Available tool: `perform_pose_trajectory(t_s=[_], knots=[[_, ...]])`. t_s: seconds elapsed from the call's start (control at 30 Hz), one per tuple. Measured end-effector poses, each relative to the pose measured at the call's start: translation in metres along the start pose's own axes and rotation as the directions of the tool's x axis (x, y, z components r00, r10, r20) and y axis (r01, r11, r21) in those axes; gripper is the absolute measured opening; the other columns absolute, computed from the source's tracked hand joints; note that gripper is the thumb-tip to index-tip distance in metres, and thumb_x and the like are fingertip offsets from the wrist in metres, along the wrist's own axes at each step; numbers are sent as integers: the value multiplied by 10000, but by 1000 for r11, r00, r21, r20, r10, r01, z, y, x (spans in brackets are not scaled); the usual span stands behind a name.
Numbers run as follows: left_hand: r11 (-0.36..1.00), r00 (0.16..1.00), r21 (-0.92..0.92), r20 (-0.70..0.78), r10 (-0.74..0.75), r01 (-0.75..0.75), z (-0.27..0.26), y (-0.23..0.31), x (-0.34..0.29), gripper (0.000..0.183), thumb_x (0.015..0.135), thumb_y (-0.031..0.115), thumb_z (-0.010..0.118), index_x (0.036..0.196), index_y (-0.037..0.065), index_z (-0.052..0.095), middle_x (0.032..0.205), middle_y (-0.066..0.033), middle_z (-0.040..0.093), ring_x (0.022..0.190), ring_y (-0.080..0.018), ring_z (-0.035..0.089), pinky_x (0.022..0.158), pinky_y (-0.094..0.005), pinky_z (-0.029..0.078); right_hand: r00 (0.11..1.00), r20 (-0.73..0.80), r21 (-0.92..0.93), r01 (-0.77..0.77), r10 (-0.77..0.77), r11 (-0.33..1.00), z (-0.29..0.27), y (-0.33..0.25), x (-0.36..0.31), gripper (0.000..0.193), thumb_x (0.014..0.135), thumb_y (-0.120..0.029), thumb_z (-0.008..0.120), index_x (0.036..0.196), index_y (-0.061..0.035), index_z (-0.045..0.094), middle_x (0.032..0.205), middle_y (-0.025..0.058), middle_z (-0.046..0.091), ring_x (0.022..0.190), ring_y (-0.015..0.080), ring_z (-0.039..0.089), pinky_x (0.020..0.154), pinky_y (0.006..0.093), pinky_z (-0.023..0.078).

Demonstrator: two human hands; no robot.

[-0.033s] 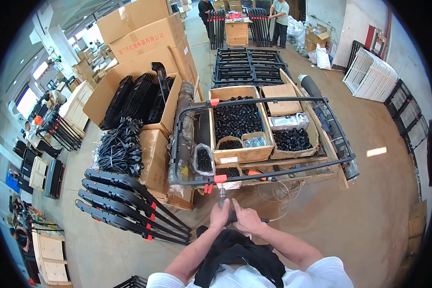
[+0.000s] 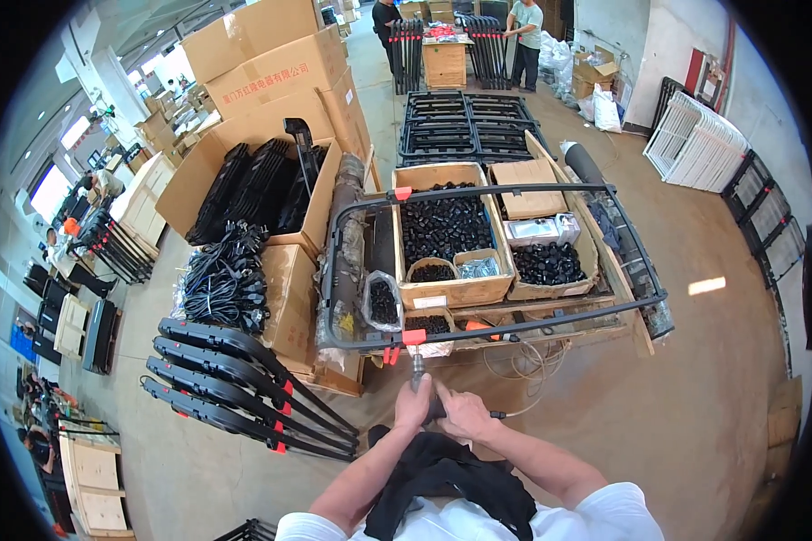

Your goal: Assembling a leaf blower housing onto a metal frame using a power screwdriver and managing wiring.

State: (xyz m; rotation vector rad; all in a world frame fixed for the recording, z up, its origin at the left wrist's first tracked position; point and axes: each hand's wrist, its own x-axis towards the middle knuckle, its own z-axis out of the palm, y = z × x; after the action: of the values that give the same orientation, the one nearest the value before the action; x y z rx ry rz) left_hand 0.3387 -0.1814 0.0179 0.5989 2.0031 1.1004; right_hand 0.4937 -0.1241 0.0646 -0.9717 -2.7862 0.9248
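The left hand and the right hand are gripping one slim grey-and-black hand tool, low in front of the person's body. The tool is pointing away from the person, its long axis running forward and slightly left, its tip sitting at a red plastic clip on one black rectangular tubular frame; whether the two are touching cannot be told. The frame's near bar is crossing between the hands and two open brown boxes of small black parts. Four curved black panels are resting leftward, while one thin pale hose is trailing rightward.
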Motion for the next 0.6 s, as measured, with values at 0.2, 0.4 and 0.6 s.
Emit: perform_pose_trajectory(t_s=[0.2,0.4,0.6], knots=[[1000,999,13,-37,7,-7,0,4,-4,542,1002,529,639,1023,-9,697,913,-170,725,880,-285,698,814,-428,530,992,-102,45,74,-69,996,21,0,-1,475,778,-137,746,1203,-20,566,1250,223,581,1080,452,654,918,546,544],[996,1000,-86,10,-29,30,-4,-7,-7,564,1008,537,639,1067,-21,691,976,-190,731,932,-280,696,854,-437,534,991,-122,51,68,-61,996,18,-10,-6,523,756,-100,732,1246,-11,574,1314,234,591,1049,480,656,897,553,548],[996,992,-4,94,-87,87,-13,-10,-10,605,1013,555,633,1127,-39,662,1035,-209,720,981,-294,689,887,-433,529,986,-158,43,49,-42,998,21,-16,-11,483,742,-66,717,1206,-19,590,1276,219,617,1060,438,663,906,531,536]])
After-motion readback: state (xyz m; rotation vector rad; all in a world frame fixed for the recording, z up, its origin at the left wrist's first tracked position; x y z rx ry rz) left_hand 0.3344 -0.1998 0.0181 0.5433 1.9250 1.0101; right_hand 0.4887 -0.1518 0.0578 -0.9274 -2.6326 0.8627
